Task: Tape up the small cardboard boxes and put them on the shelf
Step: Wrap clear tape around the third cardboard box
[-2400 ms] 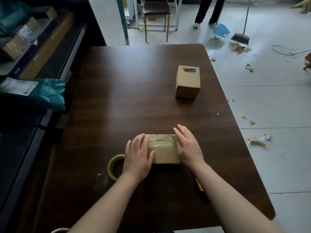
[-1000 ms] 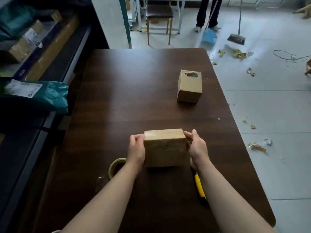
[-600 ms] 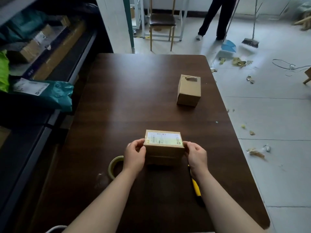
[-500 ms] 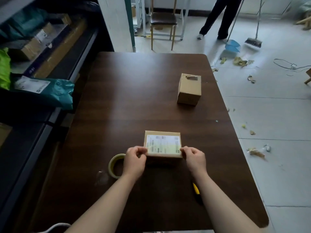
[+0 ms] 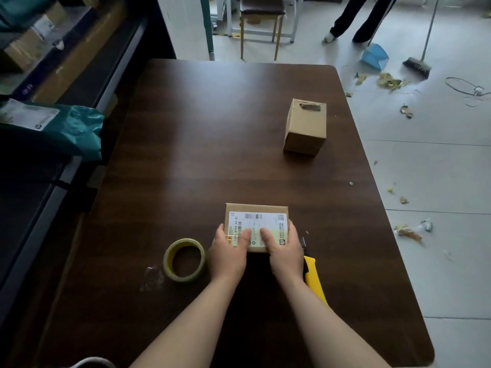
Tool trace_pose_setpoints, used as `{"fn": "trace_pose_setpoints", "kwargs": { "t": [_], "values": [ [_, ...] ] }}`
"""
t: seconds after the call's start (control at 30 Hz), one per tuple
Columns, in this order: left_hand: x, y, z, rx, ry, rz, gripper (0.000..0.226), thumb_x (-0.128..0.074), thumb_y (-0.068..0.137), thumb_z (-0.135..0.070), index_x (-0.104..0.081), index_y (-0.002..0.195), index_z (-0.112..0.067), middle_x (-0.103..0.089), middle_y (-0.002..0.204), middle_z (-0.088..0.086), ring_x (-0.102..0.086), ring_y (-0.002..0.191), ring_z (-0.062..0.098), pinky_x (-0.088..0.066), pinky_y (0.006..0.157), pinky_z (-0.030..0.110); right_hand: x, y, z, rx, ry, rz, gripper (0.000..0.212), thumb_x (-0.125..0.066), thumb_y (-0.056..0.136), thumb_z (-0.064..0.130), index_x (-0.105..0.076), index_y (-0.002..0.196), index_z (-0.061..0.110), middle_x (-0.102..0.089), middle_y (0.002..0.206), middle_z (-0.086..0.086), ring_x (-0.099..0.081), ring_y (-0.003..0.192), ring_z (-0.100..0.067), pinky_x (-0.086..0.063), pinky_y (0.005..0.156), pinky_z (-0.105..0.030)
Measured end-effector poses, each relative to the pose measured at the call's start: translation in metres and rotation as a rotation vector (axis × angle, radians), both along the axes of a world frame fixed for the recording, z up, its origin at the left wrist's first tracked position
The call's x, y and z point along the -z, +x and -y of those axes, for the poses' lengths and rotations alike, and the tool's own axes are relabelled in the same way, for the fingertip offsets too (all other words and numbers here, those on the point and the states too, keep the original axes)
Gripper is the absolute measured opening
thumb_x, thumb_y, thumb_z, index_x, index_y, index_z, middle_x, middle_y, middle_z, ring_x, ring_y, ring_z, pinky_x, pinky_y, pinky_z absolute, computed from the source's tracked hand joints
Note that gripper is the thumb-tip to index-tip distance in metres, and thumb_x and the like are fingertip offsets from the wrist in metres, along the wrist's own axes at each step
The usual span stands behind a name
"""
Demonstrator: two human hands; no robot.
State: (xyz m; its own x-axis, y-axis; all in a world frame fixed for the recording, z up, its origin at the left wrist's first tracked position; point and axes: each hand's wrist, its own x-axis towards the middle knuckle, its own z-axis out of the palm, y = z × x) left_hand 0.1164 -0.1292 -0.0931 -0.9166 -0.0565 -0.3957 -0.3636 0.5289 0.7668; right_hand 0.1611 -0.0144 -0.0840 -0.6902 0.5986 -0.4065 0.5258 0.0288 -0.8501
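Note:
A small cardboard box (image 5: 256, 217) lies flat on the dark wooden table (image 5: 212, 128) near me, its white shipping label facing up. My left hand (image 5: 229, 252) grips its near left corner and my right hand (image 5: 284, 248) its near right corner, both thumbs pressing on the label. A second cardboard box (image 5: 305, 127) stands upright further away on the right side of the table. A roll of yellowish tape (image 5: 184, 259) lies flat just left of my left hand. A yellow utility knife (image 5: 314, 278) lies partly under my right forearm.
A shelf unit (image 5: 66, 83) runs along the left, holding cardboard boxes and a teal mailer bag (image 5: 61, 126). A chair (image 5: 261, 14) stands beyond the table. On the right floor a person (image 5: 358, 17) sweeps scraps with a broom (image 5: 418, 62) and blue dustpan (image 5: 374, 57).
I lifted the near box, turned it over so its label faces up, and set it back down. My hands have shifted to its near corners. The sweeping person moved right.

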Motion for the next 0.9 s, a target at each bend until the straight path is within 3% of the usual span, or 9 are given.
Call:
{"fn": "trace_pose_setpoints", "kwargs": {
  "t": [0.2, 0.33, 0.47, 0.6, 0.7, 0.8, 0.9],
  "values": [
    [0.001, 0.005, 0.004, -0.044, 0.156, -0.03, 0.046, -0.044, 0.099, -0.039, -0.049, 0.139, -0.017, -0.064, 0.124, -0.002, -0.059, 0.112, 0.011, -0.046, 0.09, 0.022, 0.005, 0.005, -0.003, 0.071, -0.087, 0.003, 0.043, -0.041, 0.1, 0.042, -0.043, 0.142, 0.033, -0.06, 0.11, 0.021, -0.052, 0.085, 0.016, -0.043, 0.064, -0.004],
    [-0.003, 0.006, 0.003, -0.115, 0.179, -0.013, 0.045, -0.035, 0.103, -0.032, -0.043, 0.144, -0.014, -0.054, 0.137, 0.0, -0.05, 0.12, 0.01, -0.038, 0.093, 0.018, 0.004, 0.003, -0.003, 0.119, -0.116, 0.036, 0.043, -0.028, 0.104, 0.039, -0.041, 0.144, 0.031, -0.056, 0.112, 0.016, -0.053, 0.092, 0.007, -0.039, 0.061, -0.003],
    [-0.008, 0.001, -0.001, -0.177, 0.306, 0.052, 0.044, -0.028, 0.105, -0.031, -0.041, 0.145, -0.016, -0.055, 0.131, -0.002, -0.049, 0.113, 0.005, -0.04, 0.09, 0.021, 0.001, -0.002, -0.003, 0.14, -0.144, 0.067, 0.042, -0.025, 0.106, 0.035, -0.043, 0.143, 0.027, -0.057, 0.117, 0.012, -0.053, 0.105, -0.006, -0.038, 0.065, -0.007],
    [-0.003, -0.014, 0.0, -0.164, 0.425, 0.12, 0.039, -0.032, 0.105, -0.029, -0.046, 0.14, -0.017, -0.059, 0.13, 0.004, -0.055, 0.116, 0.014, -0.045, 0.096, 0.029, -0.001, 0.0, 0.003, 0.178, -0.203, 0.113, 0.044, -0.024, 0.105, 0.037, -0.041, 0.145, 0.027, -0.057, 0.129, 0.003, -0.053, 0.113, -0.012, -0.044, 0.089, -0.026],
    [-0.005, -0.033, 0.006, -0.069, 0.359, 0.155, 0.04, -0.042, 0.102, -0.034, -0.051, 0.136, -0.015, -0.06, 0.128, 0.004, -0.057, 0.114, 0.016, -0.046, 0.095, 0.031, -0.001, 0.009, 0.013, 0.224, -0.278, 0.167, 0.046, -0.028, 0.103, 0.038, -0.034, 0.148, 0.028, -0.053, 0.137, -0.001, -0.05, 0.123, -0.019, -0.041, 0.106, -0.041],
    [-0.015, -0.048, 0.009, -0.038, 0.203, 0.072, 0.051, -0.053, 0.097, -0.034, -0.044, 0.142, -0.012, -0.05, 0.141, 0.005, -0.05, 0.126, 0.02, -0.04, 0.102, 0.031, -0.005, 0.016, 0.016, 0.191, -0.298, 0.27, 0.057, -0.039, 0.096, 0.033, -0.028, 0.15, 0.019, -0.047, 0.143, -0.006, -0.046, 0.128, -0.024, -0.037, 0.109, -0.046],
    [-0.033, -0.039, 0.002, -0.026, 0.105, -0.071, 0.056, -0.049, 0.098, -0.035, -0.033, 0.147, -0.014, -0.03, 0.154, 0.005, -0.035, 0.139, 0.02, -0.032, 0.111, 0.035, -0.017, 0.016, 0.006, 0.113, -0.143, 0.234, 0.068, -0.045, 0.094, 0.026, -0.014, 0.154, 0.016, -0.027, 0.156, -0.005, -0.028, 0.143, -0.023, -0.025, 0.117, -0.04]
  ]
}}
